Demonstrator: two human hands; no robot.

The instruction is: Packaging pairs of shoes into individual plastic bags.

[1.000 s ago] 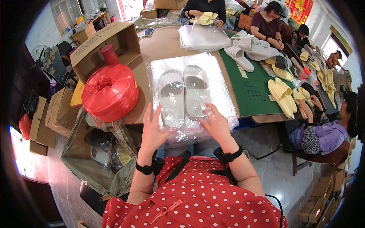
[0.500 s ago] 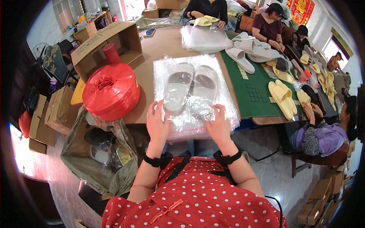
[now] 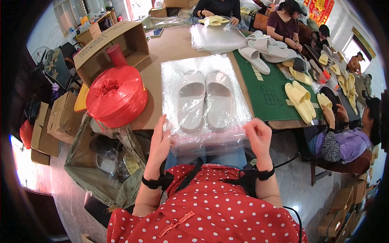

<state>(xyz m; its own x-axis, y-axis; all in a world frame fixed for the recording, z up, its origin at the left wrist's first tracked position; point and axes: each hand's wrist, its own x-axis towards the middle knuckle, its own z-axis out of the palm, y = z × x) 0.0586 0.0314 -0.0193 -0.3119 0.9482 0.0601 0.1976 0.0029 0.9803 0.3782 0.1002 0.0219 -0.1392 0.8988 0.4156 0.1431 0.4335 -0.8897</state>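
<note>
A pair of light grey slide slippers (image 3: pixel 192 107) lies side by side inside a clear plastic bag (image 3: pixel 170 81), soles down with the toe straps at the far end. The bag rests on more clear plastic at the table's near edge, its pinkish-edged mouth toward me. Along its near left corner, my left hand (image 3: pixel 160 141) is open, fingers stretched out and touching the bag's side. At the near right corner, my right hand (image 3: pixel 259 135) has curled fingers, with thumb and forefinger pinched on the bag's edge.
Left of the bag sit a big red roll of plastic twine (image 3: pixel 116 97) and an open carton (image 3: pixel 109 44). A woven sack (image 3: pixel 77 162) stands below. Clear bags (image 3: pixel 216 38) are stacked beyond. Grey slippers (image 3: pixel 255 60) and yellow slippers (image 3: pixel 299 99) lie right, near several people.
Both hands have drawn back from the bag's surface to its near corners, the right one moving outward and curling. The slippers now sit straighter and nearer the bag's mouth.
</note>
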